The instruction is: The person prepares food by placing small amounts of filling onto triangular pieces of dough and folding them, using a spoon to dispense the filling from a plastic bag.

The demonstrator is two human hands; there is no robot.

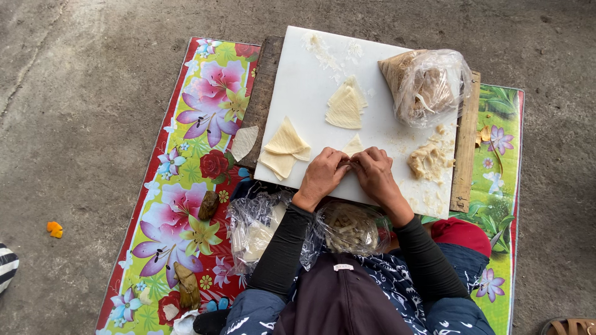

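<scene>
Both our hands, the left hand [323,175] and right hand [374,174], pinch shut on a pale folded wrapper [353,146] at the near edge of the white board [298,93]; folded wrappers [285,147] lie left on the board, filling [427,161] right.

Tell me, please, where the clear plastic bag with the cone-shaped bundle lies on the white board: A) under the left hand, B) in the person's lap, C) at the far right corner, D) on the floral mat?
C: the clear plastic bag rests on the far right corner of the white board, away from both hands.
</scene>
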